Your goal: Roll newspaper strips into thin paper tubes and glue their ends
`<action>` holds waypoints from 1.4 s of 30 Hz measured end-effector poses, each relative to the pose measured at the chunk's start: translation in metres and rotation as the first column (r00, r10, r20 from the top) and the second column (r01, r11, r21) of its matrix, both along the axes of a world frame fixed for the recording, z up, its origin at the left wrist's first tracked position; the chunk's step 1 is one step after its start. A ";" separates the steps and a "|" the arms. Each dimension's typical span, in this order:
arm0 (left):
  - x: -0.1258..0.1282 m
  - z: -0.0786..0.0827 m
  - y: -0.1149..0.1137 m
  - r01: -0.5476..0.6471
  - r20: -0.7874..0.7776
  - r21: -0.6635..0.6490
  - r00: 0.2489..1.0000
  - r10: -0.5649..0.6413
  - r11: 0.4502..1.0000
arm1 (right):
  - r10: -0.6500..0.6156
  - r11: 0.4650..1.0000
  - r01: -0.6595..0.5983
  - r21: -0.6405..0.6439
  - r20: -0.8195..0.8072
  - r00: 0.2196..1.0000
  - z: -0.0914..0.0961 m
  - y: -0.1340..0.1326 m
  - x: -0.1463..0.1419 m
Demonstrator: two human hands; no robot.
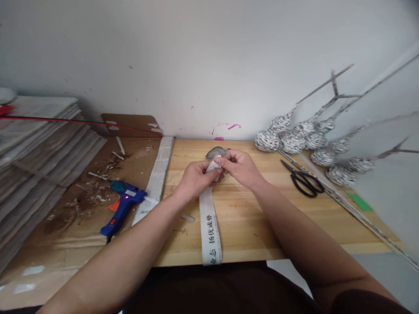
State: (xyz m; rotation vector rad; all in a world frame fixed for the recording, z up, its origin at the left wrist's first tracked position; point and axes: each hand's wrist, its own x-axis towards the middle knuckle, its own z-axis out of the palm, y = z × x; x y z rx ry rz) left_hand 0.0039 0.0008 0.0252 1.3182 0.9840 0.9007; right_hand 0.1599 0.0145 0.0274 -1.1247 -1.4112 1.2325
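Note:
A long printed newspaper strip [208,222] runs from my hands down over the table's front edge. My left hand [195,178] is closed on its upper part, thumb pressed against the paper. My right hand [241,168] pinches the strip's folded top end between thumb and fingers, touching the left hand's fingertips. Just behind the hands lies a flat grey piece [216,152], partly covered by them. Left of the strip a small paper scrap [187,218] rests on the wood.
On brown cardboard at the left lies a blue glue gun [122,209], among glue bits. Beyond it stands a newspaper stack [49,144]; more strips [160,165] lie alongside. At right are black scissors [306,183], thin paper rods [353,213] and several woven paper gourds [293,141] against the wall.

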 end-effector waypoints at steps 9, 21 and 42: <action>0.001 0.001 0.001 -0.029 0.096 -0.111 0.995 0.039 0.993 | 0.207 0.978 -0.206 -0.043 0.020 0.978 0.013 0.001 0.010; 0.001 -0.003 -0.001 0.023 0.050 -0.056 0.999 -0.020 0.998 | 0.065 0.993 -0.074 -0.089 -0.102 0.993 0.000 0.002 0.001; 0.003 0.004 -0.003 0.108 0.127 -0.167 0.988 -0.087 0.980 | 0.081 0.991 -0.094 -0.097 -0.136 0.987 0.008 0.001 0.007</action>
